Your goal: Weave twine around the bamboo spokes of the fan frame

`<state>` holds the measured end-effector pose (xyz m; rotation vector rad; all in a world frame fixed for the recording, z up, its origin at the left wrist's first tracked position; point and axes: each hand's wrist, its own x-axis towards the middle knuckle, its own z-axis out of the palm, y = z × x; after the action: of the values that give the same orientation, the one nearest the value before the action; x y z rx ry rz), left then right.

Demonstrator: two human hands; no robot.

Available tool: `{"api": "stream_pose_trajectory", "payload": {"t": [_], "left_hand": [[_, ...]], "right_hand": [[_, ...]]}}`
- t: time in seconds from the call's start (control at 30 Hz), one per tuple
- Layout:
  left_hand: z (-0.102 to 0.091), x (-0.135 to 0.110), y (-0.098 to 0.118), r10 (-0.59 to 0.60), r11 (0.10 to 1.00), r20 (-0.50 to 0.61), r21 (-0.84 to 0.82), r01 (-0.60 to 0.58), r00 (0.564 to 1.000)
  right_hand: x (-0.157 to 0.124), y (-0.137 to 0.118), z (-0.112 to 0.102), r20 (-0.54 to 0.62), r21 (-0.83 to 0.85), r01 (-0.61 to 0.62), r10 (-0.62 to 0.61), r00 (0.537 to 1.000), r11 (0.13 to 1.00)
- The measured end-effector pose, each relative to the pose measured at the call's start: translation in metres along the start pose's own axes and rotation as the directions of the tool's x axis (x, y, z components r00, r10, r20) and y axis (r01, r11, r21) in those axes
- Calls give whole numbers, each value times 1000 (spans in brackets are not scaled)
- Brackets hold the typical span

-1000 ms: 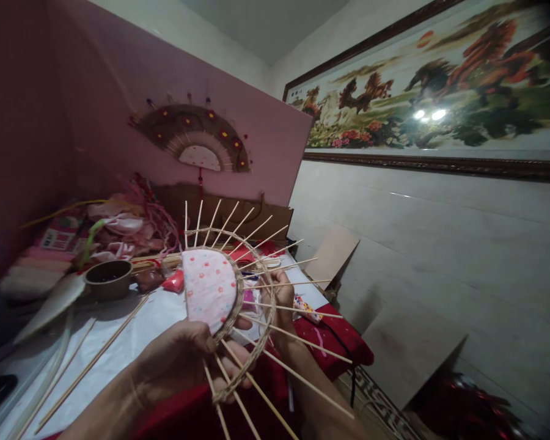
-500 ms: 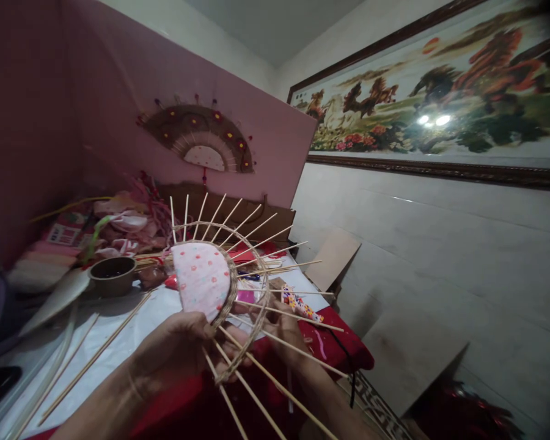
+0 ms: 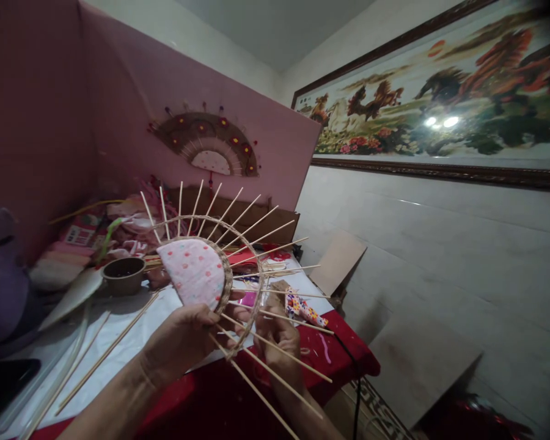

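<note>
A half-round fan frame (image 3: 247, 232) of thin wooden sticks is held up over the table, its sticks spreading out like rays. Its centre is a white cloth half-disc (image 3: 195, 273) with small red dots, edged by braided twine. Farther out, a second twine ring (image 3: 259, 275) crosses the sticks. My left hand (image 3: 183, 336) grips the frame at the lower end of the half-disc, thumb on the front. Behind the lower right sticks, my right hand (image 3: 279, 345) has its fingers curled closed close to the outer ring; what they pinch is partly hidden.
A finished fan (image 3: 211, 137) hangs on the pink board. On the table are a brown bowl (image 3: 123, 276), loose sticks (image 3: 110, 349), a pile of pink materials (image 3: 128, 229) and a flowered cloth strip (image 3: 306, 307). A purple object (image 3: 4, 275) stands at the left.
The fan frame has turned slightly anticlockwise, its upper sticks swinging left. My right hand has shifted a little down and shows more clearly. The whole view has moved slightly left.
</note>
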<state>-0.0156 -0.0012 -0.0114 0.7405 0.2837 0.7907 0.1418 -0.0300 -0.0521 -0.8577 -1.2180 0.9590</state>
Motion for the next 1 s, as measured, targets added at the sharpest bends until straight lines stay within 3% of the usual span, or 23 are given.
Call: {"api": "stream_pose_trajectory", "payload": {"t": [0.27, 0.53, 0.77, 0.83, 1.0], "left_hand": [[1, 2, -2, 38, 999, 43, 10, -39, 998], [-1, 3, -5, 20, 996, 181, -88, -4, 983], [-3, 2, -5, -9, 990, 132, -135, 27, 991], [-2, 0, -4, -30, 984, 110, -170, 48, 994], [0, -2, -2, -86, 974, 87, -202, 102, 992]], "right_hand": [[0, -14, 4, -43, 47, 23, -20, 999, 999], [-2, -3, 6, 5, 152, -24, 24, 1000, 988], [-6, -18, 7, 34, 89, -14, 11, 999, 996], [-7, -22, 7, 37, 48, 18, -19, 999, 999], [-5, -32, 2, -109, -163, 228, -248, 963, 960]]}}
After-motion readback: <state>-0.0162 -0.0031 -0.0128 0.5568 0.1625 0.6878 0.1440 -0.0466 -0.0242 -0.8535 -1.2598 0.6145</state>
